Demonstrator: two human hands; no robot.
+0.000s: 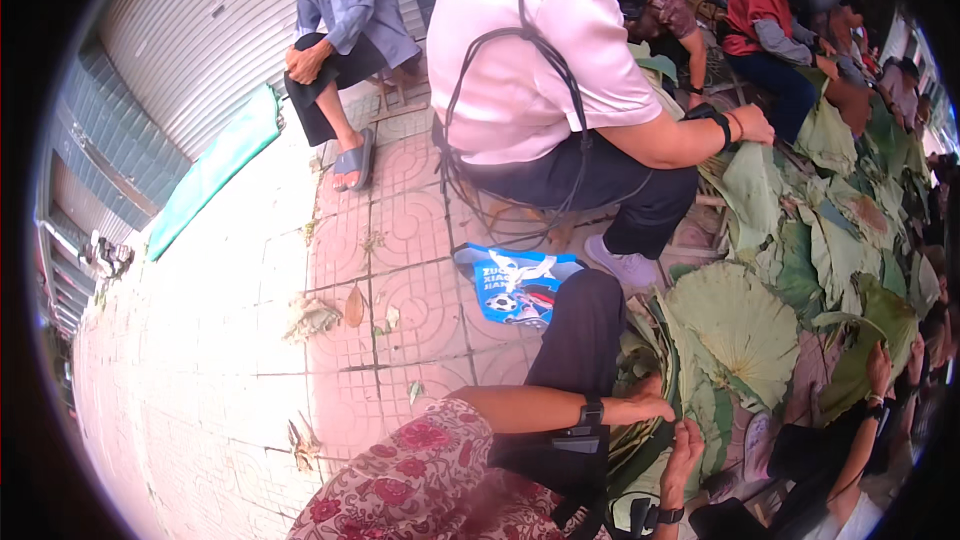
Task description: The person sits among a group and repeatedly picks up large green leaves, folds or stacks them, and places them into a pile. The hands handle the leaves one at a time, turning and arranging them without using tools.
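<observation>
A thick bundle of large green lotus leaves (735, 330) stands in front of my knees, its folded edges facing me. My left hand (645, 405), below a black wrist strap, is closed on the near edge of the bundle. Close beside it, my right hand (683, 455) has its fingers pressed together at the edge of the leaves, just under the left fingertips. Part of what the fingers grip is hidden by the hands and the leaf folds. My left arm wears a red floral sleeve (410, 470).
A blue printed bag (515, 285) lies on the paving (400, 290) left of my knee. Ahead sits a person in a pink shirt (520, 70), with a seated person in blue-grey (350, 10) farther left. On the right, several people sit along piled leaves (830, 240); another person's hand (878, 370) touches a leaf.
</observation>
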